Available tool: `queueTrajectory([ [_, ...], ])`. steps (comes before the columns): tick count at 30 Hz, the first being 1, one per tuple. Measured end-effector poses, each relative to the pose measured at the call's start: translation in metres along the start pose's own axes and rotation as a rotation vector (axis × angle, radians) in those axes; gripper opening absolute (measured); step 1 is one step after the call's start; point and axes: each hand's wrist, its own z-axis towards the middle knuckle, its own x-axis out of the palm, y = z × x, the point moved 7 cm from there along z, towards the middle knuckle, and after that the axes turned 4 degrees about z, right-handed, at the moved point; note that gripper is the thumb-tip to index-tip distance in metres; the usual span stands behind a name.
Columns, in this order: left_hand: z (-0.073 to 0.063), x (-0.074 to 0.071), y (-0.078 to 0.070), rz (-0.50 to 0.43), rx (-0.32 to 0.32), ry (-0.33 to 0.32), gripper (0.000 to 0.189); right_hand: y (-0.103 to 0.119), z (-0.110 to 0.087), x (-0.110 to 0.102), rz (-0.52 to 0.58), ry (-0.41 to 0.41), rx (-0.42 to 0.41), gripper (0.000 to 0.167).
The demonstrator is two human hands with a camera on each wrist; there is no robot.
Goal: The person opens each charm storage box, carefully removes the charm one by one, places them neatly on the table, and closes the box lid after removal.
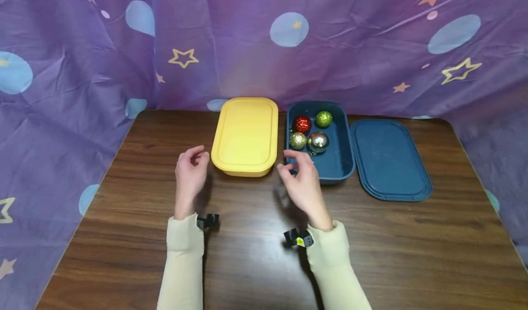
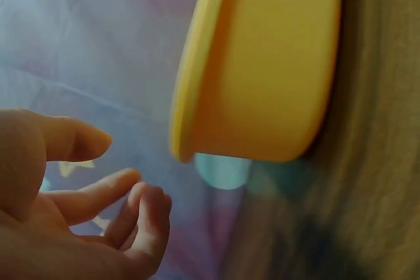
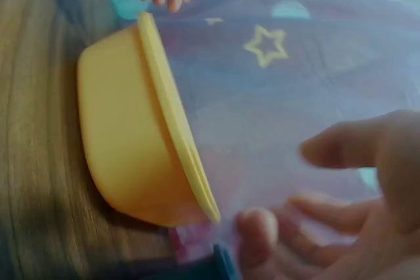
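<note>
A yellow box with its lid on (image 1: pixel 245 135) stands near the back of the table, between my two hands. My left hand (image 1: pixel 191 170) hovers just left of its front corner, fingers loosely bent and holding nothing. To the right of the yellow box, my right hand (image 1: pixel 303 179) hangs by the front left corner of an open blue box (image 1: pixel 336 163), empty, with thumb and fingers apart. Inside the blue box lie a red ball (image 1: pixel 302 124), a green ball (image 1: pixel 323 119), a pale gold ball (image 1: pixel 298 141) and a shiny silver ball (image 1: pixel 319 142).
A blue lid (image 1: pixel 389 158) lies flat on the wooden table (image 1: pixel 247 255), right beside the blue box. Behind the table hangs a purple cloth (image 1: pixel 239 39) with stars and dots. Each wrist wears a small black camera.
</note>
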Motion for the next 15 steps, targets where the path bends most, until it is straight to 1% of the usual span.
queueTrajectory([
  [3,0.004,0.01,0.012,-0.039,-0.06,0.068,0.039,0.001,-0.003,0.019,-0.105,0.04,0.038,0.053],
  [6,0.006,0.019,0.021,-0.077,-0.106,0.115,0.044,0.0,-0.007,0.035,-0.154,0.086,0.074,0.065],
  [8,0.007,0.022,0.024,-0.096,-0.123,0.127,0.045,-0.003,-0.008,0.043,-0.164,0.105,0.098,0.071],
  [11,0.007,0.027,0.026,-0.114,-0.142,0.141,0.045,-0.009,-0.008,0.049,-0.173,0.111,0.122,0.08],
  [15,0.008,0.03,0.028,-0.117,-0.165,0.147,0.043,-0.016,-0.005,0.054,-0.138,0.118,0.149,0.082],
])
